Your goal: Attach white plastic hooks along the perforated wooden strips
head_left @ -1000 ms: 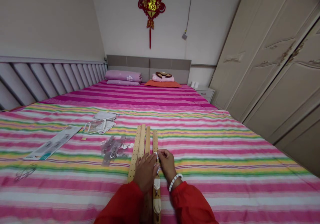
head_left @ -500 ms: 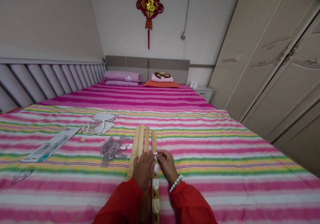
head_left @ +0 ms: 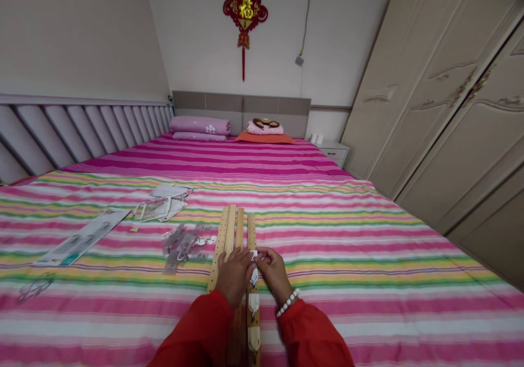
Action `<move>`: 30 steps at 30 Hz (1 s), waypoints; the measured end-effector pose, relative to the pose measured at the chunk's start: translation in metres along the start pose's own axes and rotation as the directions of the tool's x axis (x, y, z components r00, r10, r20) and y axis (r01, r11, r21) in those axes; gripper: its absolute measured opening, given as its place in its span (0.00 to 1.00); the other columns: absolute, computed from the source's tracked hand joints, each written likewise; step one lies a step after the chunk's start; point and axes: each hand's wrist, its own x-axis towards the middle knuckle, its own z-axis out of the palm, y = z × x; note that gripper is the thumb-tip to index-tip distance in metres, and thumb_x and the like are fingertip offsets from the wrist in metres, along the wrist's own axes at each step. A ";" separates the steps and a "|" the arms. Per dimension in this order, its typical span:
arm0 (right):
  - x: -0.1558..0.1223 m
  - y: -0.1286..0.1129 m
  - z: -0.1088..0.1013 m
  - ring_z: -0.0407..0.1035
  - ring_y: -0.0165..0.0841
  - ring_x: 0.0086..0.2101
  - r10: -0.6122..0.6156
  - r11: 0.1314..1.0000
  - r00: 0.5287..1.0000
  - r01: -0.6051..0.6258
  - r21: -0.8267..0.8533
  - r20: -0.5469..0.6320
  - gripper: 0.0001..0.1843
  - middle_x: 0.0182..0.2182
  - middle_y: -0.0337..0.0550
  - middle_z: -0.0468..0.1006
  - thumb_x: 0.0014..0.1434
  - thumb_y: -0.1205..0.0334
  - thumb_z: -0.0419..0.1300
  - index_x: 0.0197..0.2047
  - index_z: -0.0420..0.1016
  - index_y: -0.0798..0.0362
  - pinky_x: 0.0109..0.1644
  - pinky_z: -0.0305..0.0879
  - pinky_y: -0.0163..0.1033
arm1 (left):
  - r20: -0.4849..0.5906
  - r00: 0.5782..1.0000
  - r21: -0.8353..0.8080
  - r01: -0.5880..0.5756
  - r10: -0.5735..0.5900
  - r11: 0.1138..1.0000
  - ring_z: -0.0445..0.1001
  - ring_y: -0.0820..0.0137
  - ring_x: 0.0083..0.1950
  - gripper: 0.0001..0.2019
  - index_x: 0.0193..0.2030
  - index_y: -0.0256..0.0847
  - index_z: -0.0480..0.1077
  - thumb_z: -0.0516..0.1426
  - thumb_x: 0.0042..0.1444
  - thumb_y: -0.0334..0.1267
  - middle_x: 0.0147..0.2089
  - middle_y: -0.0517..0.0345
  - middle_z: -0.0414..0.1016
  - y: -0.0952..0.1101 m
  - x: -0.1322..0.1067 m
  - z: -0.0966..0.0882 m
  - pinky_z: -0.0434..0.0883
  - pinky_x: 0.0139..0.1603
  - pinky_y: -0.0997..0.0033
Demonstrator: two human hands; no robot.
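A perforated wooden strip (head_left: 251, 230) lies lengthwise on the bed, with a row of white hooks with metal ends, such as this lower hook (head_left: 254, 302), along its near part. At the uppermost white hook (head_left: 254, 254), my left hand (head_left: 235, 274) presses in from the left with bent fingers, its other fingers lying across the neighbouring strips. From the right, my right hand (head_left: 273, 271) pinches the same hook between thumb and index finger. Several more wooden strips (head_left: 230, 228) lie side by side just left; their near ends are partly hidden by my left arm.
Clear packets with small hooks (head_left: 182, 244) lie left of the strips. Further left are a long white package card (head_left: 84, 237), a pile of packaging (head_left: 166, 203) and a crumpled clear wrapper (head_left: 36, 287). A striped sheet (head_left: 368, 280) covers the bed; a wardrobe (head_left: 434, 110) stands at right.
Both hands stay at the uppermost hook. The right fingers shift slightly down and inward over its lower part; the strip moves very slightly left.
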 end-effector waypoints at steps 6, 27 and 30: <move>0.000 0.000 0.000 0.57 0.24 0.20 -0.005 1.000 1.000 0.005 -0.010 0.015 0.14 0.22 0.33 0.69 0.40 0.62 0.67 0.34 0.79 0.55 0.24 0.56 0.32 | 0.006 1.000 -0.038 0.029 -0.028 0.999 0.62 0.58 0.64 0.16 0.54 0.48 0.70 0.50 0.61 0.37 0.59 0.53 0.71 -0.003 -0.001 0.003 0.50 0.62 0.41; 0.000 0.001 0.002 0.56 0.24 0.20 0.001 1.000 1.000 -0.001 -0.014 0.009 0.13 0.22 0.33 0.68 0.39 0.62 0.67 0.32 0.77 0.55 0.23 0.54 0.32 | -0.026 1.000 0.016 0.014 -0.014 1.000 0.63 0.59 0.64 0.18 0.56 0.55 0.69 0.48 0.63 0.35 0.59 0.59 0.71 -0.004 -0.004 0.007 0.53 0.62 0.41; 0.001 0.001 0.001 0.57 0.25 0.21 -0.001 1.000 1.000 0.001 -0.021 0.012 0.13 0.21 0.33 0.68 0.39 0.62 0.67 0.32 0.77 0.55 0.25 0.55 0.32 | -0.008 1.000 0.046 -0.008 0.008 0.999 0.62 0.58 0.64 0.18 0.56 0.54 0.68 0.48 0.63 0.35 0.60 0.59 0.71 -0.003 -0.005 0.007 0.50 0.63 0.38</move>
